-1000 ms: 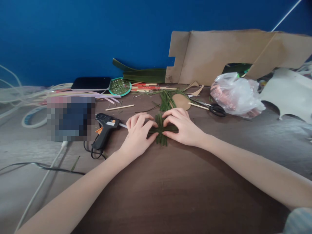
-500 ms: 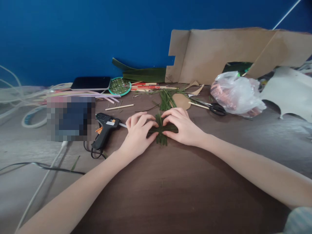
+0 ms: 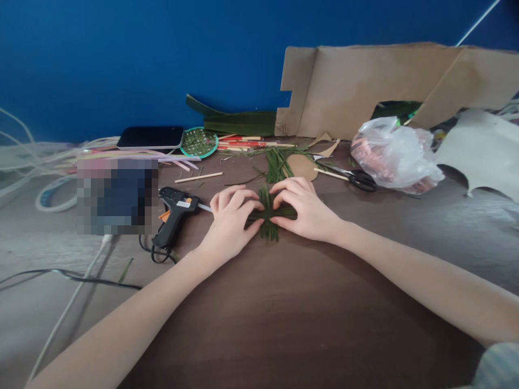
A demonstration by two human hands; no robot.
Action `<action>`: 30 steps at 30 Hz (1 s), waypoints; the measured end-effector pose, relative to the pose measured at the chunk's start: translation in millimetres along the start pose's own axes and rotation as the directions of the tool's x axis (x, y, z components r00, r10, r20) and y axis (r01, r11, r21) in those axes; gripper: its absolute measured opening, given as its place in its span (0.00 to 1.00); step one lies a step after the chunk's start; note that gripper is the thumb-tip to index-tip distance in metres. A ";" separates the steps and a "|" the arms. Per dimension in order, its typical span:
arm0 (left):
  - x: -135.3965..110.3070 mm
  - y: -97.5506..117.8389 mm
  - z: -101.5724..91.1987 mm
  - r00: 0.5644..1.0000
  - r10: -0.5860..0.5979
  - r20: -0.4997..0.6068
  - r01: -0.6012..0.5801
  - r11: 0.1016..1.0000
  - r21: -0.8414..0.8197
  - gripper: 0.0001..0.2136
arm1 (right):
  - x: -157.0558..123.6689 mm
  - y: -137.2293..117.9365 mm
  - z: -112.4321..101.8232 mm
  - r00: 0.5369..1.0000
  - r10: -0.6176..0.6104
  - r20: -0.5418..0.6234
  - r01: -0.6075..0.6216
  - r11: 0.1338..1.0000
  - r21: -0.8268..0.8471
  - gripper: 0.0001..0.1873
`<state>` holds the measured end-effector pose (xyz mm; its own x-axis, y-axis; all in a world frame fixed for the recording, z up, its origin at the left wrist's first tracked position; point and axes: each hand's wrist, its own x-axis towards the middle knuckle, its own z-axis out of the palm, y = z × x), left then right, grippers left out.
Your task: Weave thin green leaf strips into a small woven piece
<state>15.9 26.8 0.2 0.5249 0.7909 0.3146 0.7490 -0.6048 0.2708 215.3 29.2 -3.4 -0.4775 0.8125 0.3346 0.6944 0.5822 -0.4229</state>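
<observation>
Green leaf strips [image 3: 268,233] lie crossed on the dark table, some running front to back and others side to side. My left hand [image 3: 231,219] grips them from the left, thumb and fingertips bent in at the crossing. From the right, my right hand [image 3: 304,210] pinches the same strips, its thumb and index finger close to the left fingertips. Both hands rest low at the table, and the palms hide the ends of the sideways strips. A loose bundle of cut green strips [image 3: 278,165] lies just beyond the fingers.
A black glue gun [image 3: 176,213] lies left of my left hand. Black scissors [image 3: 362,180], a thin stick [image 3: 330,174] and a plastic bag [image 3: 397,156] are at the right. Behind stand folded cardboard [image 3: 340,92], a phone [image 3: 151,137] and a green-rimmed round tray [image 3: 215,143].
My right hand's fingers have shifted very slightly over the crossing. My left hand and the leaf strips stay in practically the same place.
</observation>
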 end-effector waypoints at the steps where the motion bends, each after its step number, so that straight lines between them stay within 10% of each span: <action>1: -0.1 0.1 0.0 1.000 0.003 0.001 -0.003 1.000 0.000 0.06 | 0.0 0.0 0.0 1.000 0.001 0.002 -0.001 1.000 0.002 0.09; 30: 0.3 2.8 -0.4 1.000 -0.006 0.020 0.006 1.000 0.024 0.10 | 0.0 -1.5 -0.9 0.999 0.045 0.019 -0.045 0.999 0.002 0.11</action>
<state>18.0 25.2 1.4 0.5284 0.7963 0.2943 0.7613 -0.5979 0.2508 214.7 28.3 -2.1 -0.4556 0.8383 0.2995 0.7143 0.5451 -0.4390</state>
